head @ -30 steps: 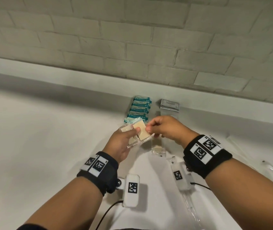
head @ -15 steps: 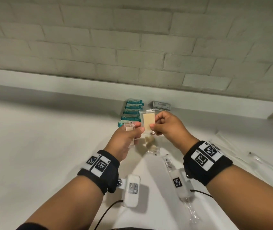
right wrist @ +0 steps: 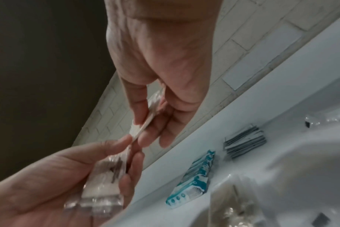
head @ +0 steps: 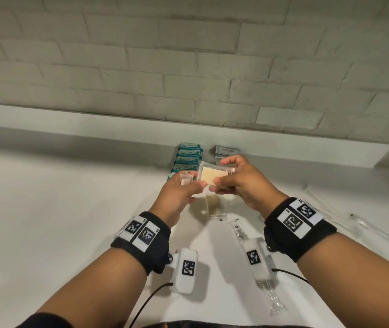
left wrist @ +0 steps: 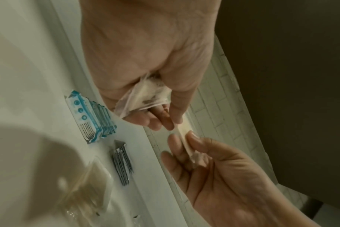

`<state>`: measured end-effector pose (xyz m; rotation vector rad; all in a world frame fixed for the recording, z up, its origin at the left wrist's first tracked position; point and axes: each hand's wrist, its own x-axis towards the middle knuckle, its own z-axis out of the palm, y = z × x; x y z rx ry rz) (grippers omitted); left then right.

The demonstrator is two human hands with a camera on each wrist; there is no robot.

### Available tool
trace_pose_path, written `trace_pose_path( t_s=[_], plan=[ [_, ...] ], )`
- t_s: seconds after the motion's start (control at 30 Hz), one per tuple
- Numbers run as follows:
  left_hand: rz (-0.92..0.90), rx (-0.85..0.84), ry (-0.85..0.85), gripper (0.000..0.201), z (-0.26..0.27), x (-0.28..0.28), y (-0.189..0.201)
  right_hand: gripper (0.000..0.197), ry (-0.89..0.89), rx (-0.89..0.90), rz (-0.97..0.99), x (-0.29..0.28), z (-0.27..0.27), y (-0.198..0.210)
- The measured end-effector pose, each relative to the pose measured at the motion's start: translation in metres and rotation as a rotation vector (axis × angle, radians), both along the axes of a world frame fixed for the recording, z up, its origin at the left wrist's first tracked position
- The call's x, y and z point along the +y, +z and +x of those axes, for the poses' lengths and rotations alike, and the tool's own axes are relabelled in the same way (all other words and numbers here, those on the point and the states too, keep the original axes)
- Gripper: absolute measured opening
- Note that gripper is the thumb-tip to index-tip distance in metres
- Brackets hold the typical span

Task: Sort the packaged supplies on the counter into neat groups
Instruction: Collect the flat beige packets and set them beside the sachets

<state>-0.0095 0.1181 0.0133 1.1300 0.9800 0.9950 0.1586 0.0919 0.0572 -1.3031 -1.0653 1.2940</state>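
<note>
A clear packet holding a tan square pad [head: 212, 175] is held up off the counter at the middle of the frame, its flat face turned upward. Just left of it a smaller clear packet [head: 186, 179] is also held up. Behind them, toward the upper middle, teal-and-white packets [head: 190, 155] lie overlapped in a tidy row, with a small stack of grey sachets [head: 227, 151] just to their right. Below centre, more clear tan-pad packets [head: 212, 204] lie on the counter.
</note>
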Motion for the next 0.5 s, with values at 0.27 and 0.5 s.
trace_pose_path(
  t_s=[0.27,0.5],
  plan=[
    [0.103,0.107,-0.052,0.010,-0.002,0.004,0.009,0.024,0.092,-0.443,0.089,0.002,0.001,-0.003],
    [0.082,0.103,-0.054,0.004,0.000,0.005,0.002,0.014,0.138,-0.851,0.056,0.016,0.005,-0.002]
  ],
)
